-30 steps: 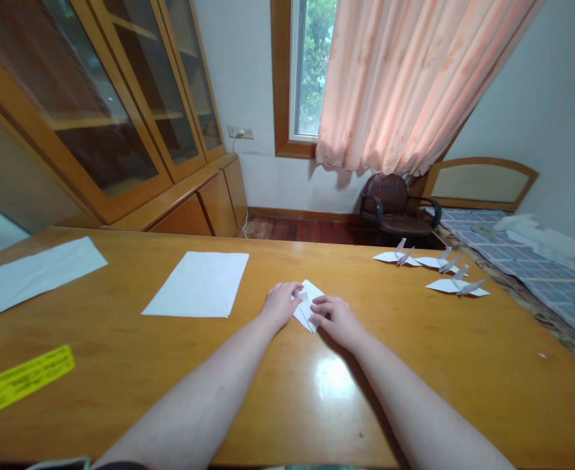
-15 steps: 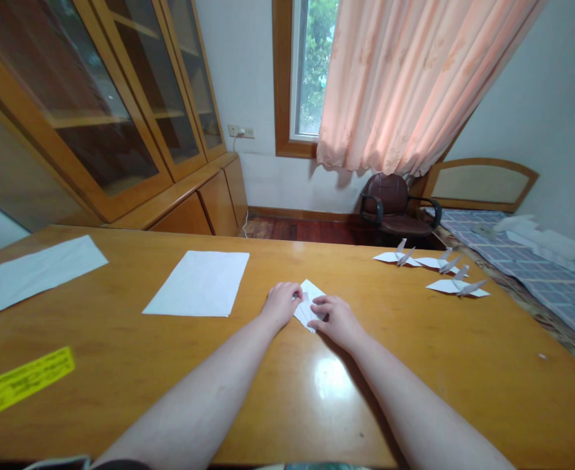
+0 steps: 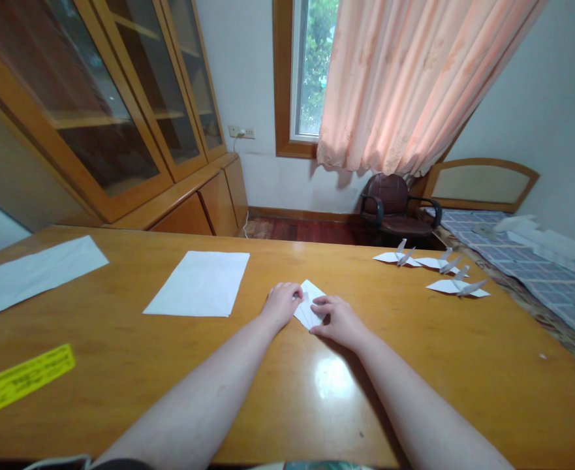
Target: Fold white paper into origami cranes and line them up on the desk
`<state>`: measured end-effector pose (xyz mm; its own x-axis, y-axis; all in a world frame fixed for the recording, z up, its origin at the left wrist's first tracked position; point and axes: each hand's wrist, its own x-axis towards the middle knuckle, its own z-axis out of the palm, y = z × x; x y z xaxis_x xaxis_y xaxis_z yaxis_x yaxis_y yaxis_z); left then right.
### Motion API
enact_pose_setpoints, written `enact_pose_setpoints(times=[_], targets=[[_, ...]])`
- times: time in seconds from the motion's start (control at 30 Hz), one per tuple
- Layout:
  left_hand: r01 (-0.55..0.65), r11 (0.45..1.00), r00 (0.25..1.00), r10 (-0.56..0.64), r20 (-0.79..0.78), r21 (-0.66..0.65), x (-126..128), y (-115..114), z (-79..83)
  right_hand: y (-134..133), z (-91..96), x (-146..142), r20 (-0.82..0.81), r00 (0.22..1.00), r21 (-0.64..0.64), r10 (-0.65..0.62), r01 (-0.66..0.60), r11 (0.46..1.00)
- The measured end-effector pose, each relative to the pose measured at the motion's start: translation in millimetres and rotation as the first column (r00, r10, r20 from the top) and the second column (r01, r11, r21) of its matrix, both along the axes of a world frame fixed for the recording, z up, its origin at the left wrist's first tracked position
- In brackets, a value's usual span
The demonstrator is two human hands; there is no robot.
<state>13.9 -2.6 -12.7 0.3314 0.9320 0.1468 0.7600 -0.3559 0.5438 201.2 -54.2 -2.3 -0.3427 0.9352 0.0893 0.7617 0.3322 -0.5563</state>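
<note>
- While the bare left hand (image 3: 281,304) sits curled at the left edge of the small white folded-paper diamond (image 3: 307,313), its thumb & index look close tog.; can't tell if they pinch the edge or just press it.
- Bare right hand (image 3: 339,320) is approx. half-open, digits spread over the paper's right side, thumb by the near tip; hold vs. light press, can't tell.
- Key relation: diamond lies btwn the hands, on the glossy orange-brown wooden desk (image 3: 277,405), long axis running near–far, near tip a touch to the right. Both hands touch it; right is closer to that near tip.
- Count at the grip: 2 hands, 1 diamond.
- Left, apart from the hands: 1 lg. flat white paper sheet (image 3: 196,284), poss. more layers under; further left, 1 long white paper strip (image 3: 42,274); near left, 1 bright-yellow rect. label (image 3: 27,378), dark print, too blurry to read.
- Far right: 3 white folded-paper birds (image 3: 446,285) w/ raised wings, 2 at the far edge, 1 nearer.
- Beyond desk: 1 dark-red padded chair (image 3: 388,199).
</note>
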Motion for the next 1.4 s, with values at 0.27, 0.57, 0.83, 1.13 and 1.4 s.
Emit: enact_pose_setpoints(times=[0.27, 0.57, 0.83, 1.13, 1.4], targets=[[0.013, 1.000, 0.999, -0.013, -0.037, 0.005, -1.7, 0.7, -2.5, -0.8, 1.1, 0.3, -0.024, 1.000, -0.023, 0.005, -0.005, 1.000], [0.076, 0.993, 0.975, -0.055, -0.214, 0.090, 9.3, -19.2, 4.6, -2.0, 0.4, -0.3, 0.005, 1.000, 0.015, 0.019, -0.019, 1.000], [0.063, 0.998, 0.945, -0.062, -0.321, -0.008, 23.1, -31.4, -8.2, -0.2, -1.2, 0.7, 0.037, 0.998, 0.048, 0.042, -0.044, 0.998], [-0.104, 0.994, 0.950, 0.110, -0.293, 0.036, 11.5, -16.8, -9.0, -3.2, 3.0, -0.6, 0.007, 1.000, 0.022, 0.014, -0.014, 1.000], [-0.074, 0.997, 0.993, 0.073, -0.090, -0.013, 4.8, -6.5, -3.4, -3.9, 8.7, 1.4, 0.021, 0.998, 0.046, 0.065, -0.066, 0.997]])
